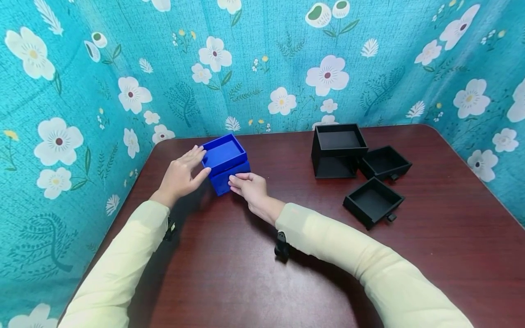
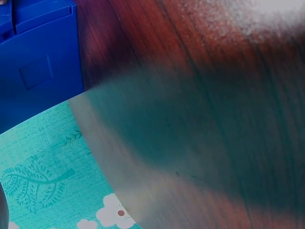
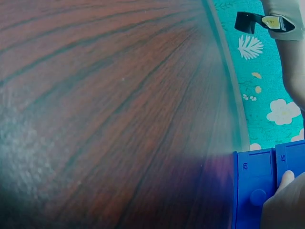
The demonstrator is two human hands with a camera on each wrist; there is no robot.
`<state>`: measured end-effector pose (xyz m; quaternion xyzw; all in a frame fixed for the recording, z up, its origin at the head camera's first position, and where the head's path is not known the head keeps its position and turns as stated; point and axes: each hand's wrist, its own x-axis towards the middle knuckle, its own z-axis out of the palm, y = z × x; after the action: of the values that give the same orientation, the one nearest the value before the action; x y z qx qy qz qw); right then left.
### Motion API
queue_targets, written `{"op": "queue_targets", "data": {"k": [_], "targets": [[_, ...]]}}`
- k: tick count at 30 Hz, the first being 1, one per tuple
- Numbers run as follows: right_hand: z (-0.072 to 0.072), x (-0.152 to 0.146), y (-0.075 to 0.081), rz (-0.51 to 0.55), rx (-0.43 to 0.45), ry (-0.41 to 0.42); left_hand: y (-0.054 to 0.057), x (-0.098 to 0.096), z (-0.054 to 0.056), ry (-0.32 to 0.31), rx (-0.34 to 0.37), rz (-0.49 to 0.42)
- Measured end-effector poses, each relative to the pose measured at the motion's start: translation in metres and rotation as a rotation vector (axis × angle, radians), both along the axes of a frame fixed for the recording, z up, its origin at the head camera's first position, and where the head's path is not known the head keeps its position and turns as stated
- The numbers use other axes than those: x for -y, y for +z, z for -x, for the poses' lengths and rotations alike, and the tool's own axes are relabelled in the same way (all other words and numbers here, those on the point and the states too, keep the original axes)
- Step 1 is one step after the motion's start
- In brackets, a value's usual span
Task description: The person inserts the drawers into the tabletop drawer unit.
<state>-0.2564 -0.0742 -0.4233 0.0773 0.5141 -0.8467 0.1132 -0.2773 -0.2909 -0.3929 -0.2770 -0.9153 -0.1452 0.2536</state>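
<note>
A small blue drawer box [image 1: 226,152] with an open tray on top stands at the back left of the table. My left hand [image 1: 182,175] lies along its left side, fingers fairly straight at the tray rim and thumb by the front corner. At its front, the fingertips of my right hand [image 1: 252,189] touch the blue drawer front [image 1: 221,183]. The right wrist view shows a round blue knob [image 3: 258,197] on the panel marked 62, with a finger beside it near the panel marked 57. A square recess [image 2: 36,72] marks one blue side in the left wrist view.
To the right on the brown table [image 1: 229,273] stands a black box frame [image 1: 320,157] with an open top tray and hollow lower bay. Beside it sit two black drawers, one behind [image 1: 385,161] and one nearer [image 1: 373,200]. A flowered teal curtain [image 1: 254,68] hangs behind.
</note>
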Motion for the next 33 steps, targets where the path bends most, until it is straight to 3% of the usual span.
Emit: {"op": "queue_targets", "data": {"k": [20,33], "targets": [[0.011,-0.006,0.000,-0.026,0.026,0.099,0.001,-0.003,0.002,0.002,-0.006,0.006],[0.003,-0.012,0.001,-0.050,0.030,0.142,0.000,-0.001,-0.002,0.025,0.021,0.004]]}}
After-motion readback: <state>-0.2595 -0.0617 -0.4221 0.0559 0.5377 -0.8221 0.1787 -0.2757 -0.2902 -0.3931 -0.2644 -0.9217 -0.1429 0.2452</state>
